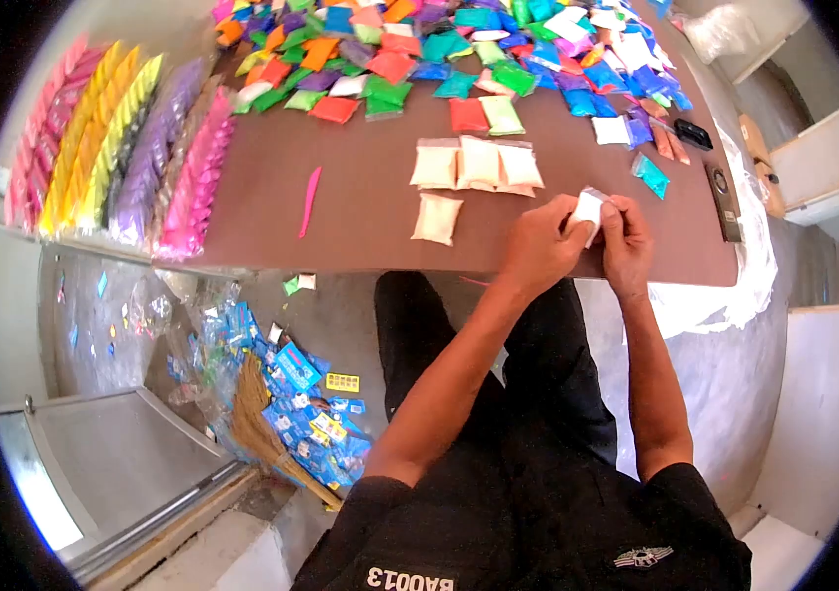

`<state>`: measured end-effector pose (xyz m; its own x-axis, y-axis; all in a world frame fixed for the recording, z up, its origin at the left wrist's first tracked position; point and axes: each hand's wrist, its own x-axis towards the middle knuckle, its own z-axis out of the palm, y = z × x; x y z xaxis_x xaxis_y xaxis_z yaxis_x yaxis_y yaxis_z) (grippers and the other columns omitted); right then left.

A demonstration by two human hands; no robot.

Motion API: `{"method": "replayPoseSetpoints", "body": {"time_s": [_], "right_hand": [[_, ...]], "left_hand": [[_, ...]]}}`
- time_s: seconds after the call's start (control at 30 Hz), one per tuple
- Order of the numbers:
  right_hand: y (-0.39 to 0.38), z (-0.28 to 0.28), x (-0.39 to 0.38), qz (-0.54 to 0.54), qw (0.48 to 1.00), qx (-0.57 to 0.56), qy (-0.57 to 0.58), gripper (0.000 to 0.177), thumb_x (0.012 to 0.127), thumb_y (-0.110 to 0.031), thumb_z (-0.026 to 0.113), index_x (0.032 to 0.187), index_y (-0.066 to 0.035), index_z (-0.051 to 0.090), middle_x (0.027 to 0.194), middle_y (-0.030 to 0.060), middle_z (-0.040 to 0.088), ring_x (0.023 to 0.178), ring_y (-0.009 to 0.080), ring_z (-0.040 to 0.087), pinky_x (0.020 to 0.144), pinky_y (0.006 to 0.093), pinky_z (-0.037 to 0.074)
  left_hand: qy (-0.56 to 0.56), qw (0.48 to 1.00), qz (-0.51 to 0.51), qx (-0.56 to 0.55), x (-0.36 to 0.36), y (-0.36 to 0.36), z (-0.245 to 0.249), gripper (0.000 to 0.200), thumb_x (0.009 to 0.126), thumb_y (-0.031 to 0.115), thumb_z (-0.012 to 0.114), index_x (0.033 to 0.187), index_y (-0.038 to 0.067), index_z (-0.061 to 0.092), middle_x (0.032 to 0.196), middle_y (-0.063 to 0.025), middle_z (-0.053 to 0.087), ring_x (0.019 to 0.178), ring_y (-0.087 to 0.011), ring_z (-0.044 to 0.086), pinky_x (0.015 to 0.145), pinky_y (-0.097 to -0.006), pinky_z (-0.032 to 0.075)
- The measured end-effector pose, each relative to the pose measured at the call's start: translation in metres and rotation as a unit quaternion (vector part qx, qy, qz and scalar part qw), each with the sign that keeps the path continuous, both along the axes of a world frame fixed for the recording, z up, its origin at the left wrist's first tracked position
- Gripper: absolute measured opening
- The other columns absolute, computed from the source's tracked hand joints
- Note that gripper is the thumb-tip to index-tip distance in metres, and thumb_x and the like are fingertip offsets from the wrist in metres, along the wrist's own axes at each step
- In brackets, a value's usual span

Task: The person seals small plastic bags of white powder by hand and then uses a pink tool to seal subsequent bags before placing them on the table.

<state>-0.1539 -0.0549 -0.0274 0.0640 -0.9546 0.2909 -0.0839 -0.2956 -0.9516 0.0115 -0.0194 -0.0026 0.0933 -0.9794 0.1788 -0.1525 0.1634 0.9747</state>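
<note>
Near the front edge of the brown table (pixel 360 212), a small clear packet with white contents (pixel 589 212) is pinched between both of my hands. My left hand (pixel 544 239) grips its left side, and my right hand (pixel 626 236) has thumb and fingers on its right side. Left of my hands, several cream-coloured packets (pixel 479 163) lie in an overlapping row. One more cream packet (pixel 436 218) lies in front of that row. A teal packet (pixel 650 175) rests beyond my right hand.
A large heap of colourful packets (pixel 390 65) covers the table's far side. Stacked packets in colour rows (pixel 124 148) stand left. A pink knife-shaped tool (pixel 310 202), a dark grey device (pixel 723 202) and a black object (pixel 693 134) lie on the table. A broom (pixel 262 419) and blue wrappers (pixel 306 424) are on the floor.
</note>
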Motion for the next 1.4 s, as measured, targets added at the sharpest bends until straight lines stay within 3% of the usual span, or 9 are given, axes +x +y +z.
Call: {"method": "replayPoseSetpoints", "body": {"time_s": [0.07,0.1,0.17,0.5,0.63,1.1,1.17,1.23,1.4], "right_hand": [[-0.004,0.0,-0.001,-0.002,0.999,-0.036,0.024,0.019,0.106,-0.019,0.061,0.107,-0.001,0.067,0.096,-0.0011,0.065,0.088,0.0062,0.057,0.078,0.0228,0.049],[-0.005,-0.002,-0.001,-0.015,1.0,-0.022,0.008,0.019,0.107,-0.019,0.06,0.106,-0.001,0.066,0.094,-0.0019,0.064,0.086,0.0056,0.056,0.076,0.0226,0.048],[-0.006,-0.001,-0.002,-0.012,1.0,-0.007,0.015,0.02,0.108,-0.02,0.059,0.105,-0.002,0.066,0.092,-0.0031,0.063,0.084,0.0045,0.055,0.074,0.0221,0.047],[-0.006,0.001,-0.006,0.004,0.997,0.05,0.06,0.025,0.109,-0.026,0.055,0.105,-0.003,0.065,0.089,-0.0027,0.06,0.08,0.0047,0.052,0.071,0.0223,0.045],[-0.014,-0.01,-0.014,-0.058,0.997,0.02,0.049,0.027,0.11,-0.027,0.052,0.106,-0.003,0.064,0.096,0.0012,0.062,0.087,0.008,0.056,0.079,0.0251,0.048],[-0.009,-0.001,-0.002,-0.058,0.995,-0.04,0.072,0.027,0.109,-0.027,0.054,0.1,-0.004,0.065,0.085,-0.0022,0.06,0.071,0.0039,0.049,0.063,0.0219,0.041],[-0.012,-0.004,-0.008,-0.091,0.985,-0.079,0.121,0.026,0.109,-0.027,0.054,0.098,-0.005,0.065,0.081,-0.0036,0.058,0.07,0.0028,0.048,0.062,0.021,0.04],[-0.006,-0.001,-0.006,-0.038,0.998,0.005,0.055,0.025,0.109,-0.026,0.055,0.098,-0.006,0.064,0.079,-0.0048,0.057,0.07,0.0022,0.048,0.061,0.0205,0.04],[-0.005,0.0,-0.004,-0.046,0.997,0.004,0.059,0.023,0.108,-0.022,0.056,0.102,-0.003,0.066,0.08,-0.0034,0.06,0.07,0.0034,0.052,0.062,0.0216,0.044]], "left_hand": [[0.009,0.999,0.011,-0.037,-0.002,-0.001,0.002,0.033,0.089,0.027,0.072,0.111,0.002,0.068,0.09,-0.0178,0.071,0.082,-0.0293,0.071,0.073,-0.0394,0.054],[-0.013,0.999,0.012,-0.043,-0.002,0.0,0.003,0.038,0.087,0.029,0.073,0.112,0.002,0.068,0.093,-0.0215,0.071,0.087,-0.039,0.071,0.075,-0.0448,0.055],[-0.048,0.997,0.014,-0.055,-0.003,0.0,-0.001,0.035,0.087,0.026,0.072,0.112,0.002,0.067,0.094,-0.0233,0.071,0.089,-0.0435,0.07,0.076,-0.0484,0.054],[-0.035,0.996,0.015,-0.075,0.001,-0.001,-0.009,0.023,0.087,0.019,0.069,0.099,0.0,0.062,0.087,-0.0266,0.069,0.087,-0.048,0.067,0.074,-0.0549,0.052],[-0.026,0.998,0.013,-0.062,0.001,0.001,-0.006,0.026,0.088,0.024,0.069,0.096,0.001,0.061,0.087,-0.0257,0.068,0.085,-0.0466,0.067,0.072,-0.0548,0.051],[-0.011,0.995,0.025,-0.093,-0.006,0.001,-0.005,0.022,0.09,0.022,0.068,0.091,0.0,0.066,0.082,-0.0244,0.068,0.076,-0.0428,0.068,0.068,-0.0494,0.052],[0.062,0.996,0.025,-0.063,-0.009,-0.006,-0.009,0.023,0.089,0.021,0.068,0.09,-0.001,0.067,0.081,-0.0232,0.068,0.075,-0.0393,0.069,0.068,-0.0471,0.053],[0.043,0.996,0.015,-0.07,-0.011,-0.011,-0.014,0.023,0.09,0.021,0.067,0.087,-0.001,0.068,0.079,-0.0217,0.067,0.073,-0.0345,0.069,0.067,-0.0443,0.052],[0.013,0.999,0.021,-0.042,-0.008,-0.01,-0.02,0.023,0.092,0.024,0.068,0.094,0.0,0.069,0.08,-0.0179,0.068,0.069,-0.027,0.066,0.064,-0.0405,0.051]]}}
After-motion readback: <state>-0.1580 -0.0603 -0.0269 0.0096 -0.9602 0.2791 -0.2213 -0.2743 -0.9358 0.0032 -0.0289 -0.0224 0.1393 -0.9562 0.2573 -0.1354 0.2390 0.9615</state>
